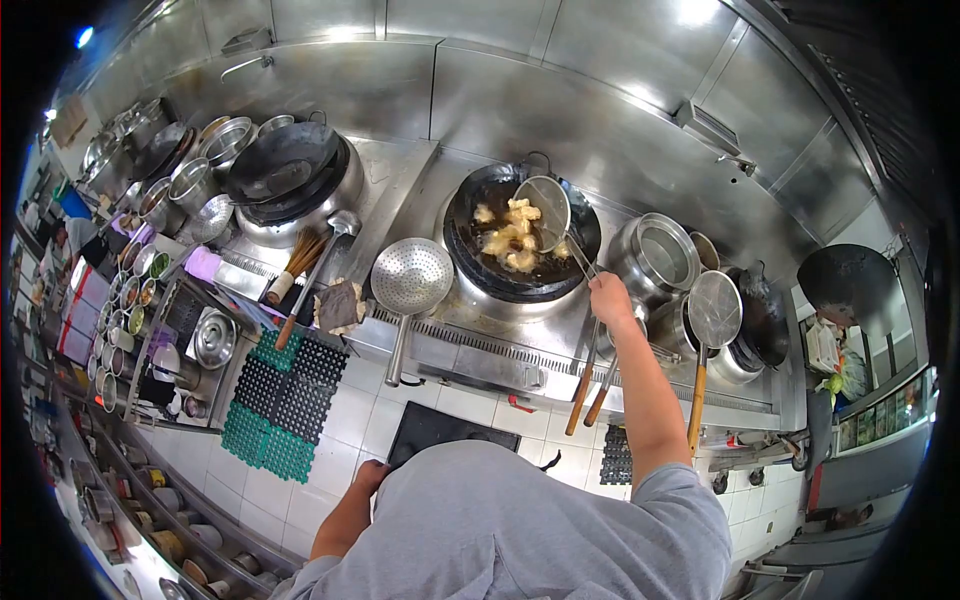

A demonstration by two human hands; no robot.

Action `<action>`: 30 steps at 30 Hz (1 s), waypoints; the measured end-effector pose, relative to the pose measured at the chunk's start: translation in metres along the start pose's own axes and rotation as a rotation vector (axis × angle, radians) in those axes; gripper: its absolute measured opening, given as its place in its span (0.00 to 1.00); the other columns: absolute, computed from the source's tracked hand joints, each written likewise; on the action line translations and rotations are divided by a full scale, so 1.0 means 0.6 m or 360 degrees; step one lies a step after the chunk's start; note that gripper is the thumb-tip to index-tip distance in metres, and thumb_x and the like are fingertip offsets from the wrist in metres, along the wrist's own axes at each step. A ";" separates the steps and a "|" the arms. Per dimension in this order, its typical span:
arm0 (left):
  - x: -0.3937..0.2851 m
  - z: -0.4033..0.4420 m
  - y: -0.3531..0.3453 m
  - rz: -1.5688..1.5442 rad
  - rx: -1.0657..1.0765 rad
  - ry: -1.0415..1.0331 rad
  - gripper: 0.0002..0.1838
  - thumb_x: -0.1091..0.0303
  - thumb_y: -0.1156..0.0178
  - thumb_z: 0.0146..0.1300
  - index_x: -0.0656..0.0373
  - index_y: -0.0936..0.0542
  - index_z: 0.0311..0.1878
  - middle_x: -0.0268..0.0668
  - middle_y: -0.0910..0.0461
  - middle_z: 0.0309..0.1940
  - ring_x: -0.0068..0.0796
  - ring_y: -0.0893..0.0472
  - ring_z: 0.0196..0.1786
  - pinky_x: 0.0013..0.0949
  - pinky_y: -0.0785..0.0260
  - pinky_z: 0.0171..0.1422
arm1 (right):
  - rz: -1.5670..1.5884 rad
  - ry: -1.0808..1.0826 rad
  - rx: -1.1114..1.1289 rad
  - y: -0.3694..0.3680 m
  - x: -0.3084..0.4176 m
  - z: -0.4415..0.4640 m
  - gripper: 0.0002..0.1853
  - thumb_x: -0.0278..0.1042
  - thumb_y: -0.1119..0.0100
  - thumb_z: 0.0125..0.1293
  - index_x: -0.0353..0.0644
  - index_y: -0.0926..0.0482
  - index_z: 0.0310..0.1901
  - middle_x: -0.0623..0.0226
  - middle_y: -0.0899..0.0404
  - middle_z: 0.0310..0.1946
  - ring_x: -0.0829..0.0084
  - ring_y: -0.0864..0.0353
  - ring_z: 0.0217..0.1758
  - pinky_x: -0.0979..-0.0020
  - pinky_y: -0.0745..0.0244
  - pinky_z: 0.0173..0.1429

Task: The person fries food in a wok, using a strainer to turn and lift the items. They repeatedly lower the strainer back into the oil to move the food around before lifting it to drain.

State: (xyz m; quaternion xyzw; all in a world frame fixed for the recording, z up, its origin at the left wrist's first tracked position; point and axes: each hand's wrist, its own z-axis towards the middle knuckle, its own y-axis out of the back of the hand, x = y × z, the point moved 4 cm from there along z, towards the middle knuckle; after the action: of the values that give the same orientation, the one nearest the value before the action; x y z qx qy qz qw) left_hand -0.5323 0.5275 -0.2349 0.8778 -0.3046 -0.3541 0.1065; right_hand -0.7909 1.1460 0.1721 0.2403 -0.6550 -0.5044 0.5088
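Note:
My right hand (610, 297) is closed round the handle of a wire mesh strainer (543, 205), whose round head is tilted inside a black wok (470, 215). Several golden fried pieces (522, 232) lie in dark oil in the wok, beside and partly behind the mesh. Down at my left side, near my grey shirt, my left hand (372, 474) is closed; whether it holds anything is hidden. A perforated metal ladle (411, 276) rests on the stove just left of the wok.
Left are a second wok (283, 165), a bamboo brush (298, 262), a long-handled ladle (343, 223) and a folded cloth (340, 306). Right are a metal pot (665, 252), another mesh strainer (715, 310) and wooden handles jutting over the stove's front edge (560, 385).

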 end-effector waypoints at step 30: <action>-0.025 -0.009 0.002 0.0121 -0.0026 0.0002 0.26 0.50 0.34 0.61 0.68 0.11 0.46 0.54 0.11 0.43 0.50 0.11 0.48 0.44 0.20 0.54 | -0.0320 -0.0181 -0.0175 0.089 -0.032 -0.024 0.14 0.32 0.45 0.68 0.33 0.15 0.46 0.39 0.14 0.46 0.43 0.14 0.53 0.50 0.21 0.59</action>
State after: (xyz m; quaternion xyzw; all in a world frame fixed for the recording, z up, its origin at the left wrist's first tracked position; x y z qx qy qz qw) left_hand -0.5375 0.5353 -0.2221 0.8650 -0.3346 -0.3517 0.1272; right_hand -0.7603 1.1763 0.2119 0.2475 -0.6267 -0.6007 0.4302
